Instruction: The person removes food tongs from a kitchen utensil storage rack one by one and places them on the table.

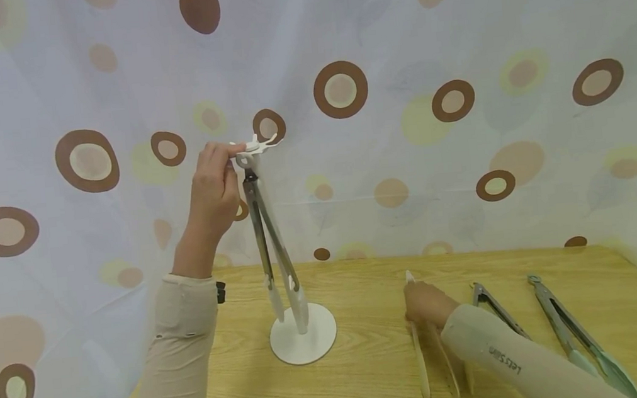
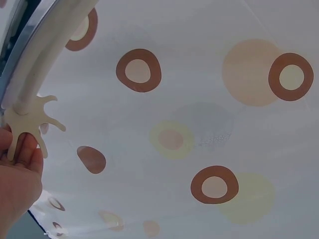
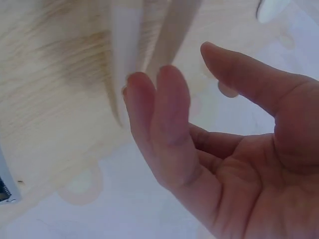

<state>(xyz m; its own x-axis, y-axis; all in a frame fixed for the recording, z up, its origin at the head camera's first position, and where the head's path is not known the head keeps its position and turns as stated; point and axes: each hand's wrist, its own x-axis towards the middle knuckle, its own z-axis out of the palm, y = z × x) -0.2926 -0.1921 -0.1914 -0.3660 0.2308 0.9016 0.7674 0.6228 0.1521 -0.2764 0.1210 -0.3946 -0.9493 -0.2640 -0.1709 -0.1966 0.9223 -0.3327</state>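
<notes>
A white utensil stand with a round base [image 1: 304, 350] rises at the left of the table, topped by a pronged hook rack [image 1: 261, 146]. My left hand [image 1: 212, 186] grips this rack at its left side; in the left wrist view its fingers curl by one prong of the rack [image 2: 30, 119]. Metal tongs with white tips [image 1: 278, 240] hang from a hook, tips down over the base. My right hand [image 1: 427, 303] is over cream tongs [image 1: 421, 367] at the right. In the right wrist view, its thumb stands apart from the loosely bent fingers [image 3: 172, 104], with the tongs blurred behind them.
Two more tongs lie to the right of my right hand: a metal pair [image 1: 501, 312], partly hidden by the sleeve, and a pair with pale green tips [image 1: 568, 322]. Behind the wooden table [image 1: 368, 371] hangs a patterned curtain [image 1: 280, 25].
</notes>
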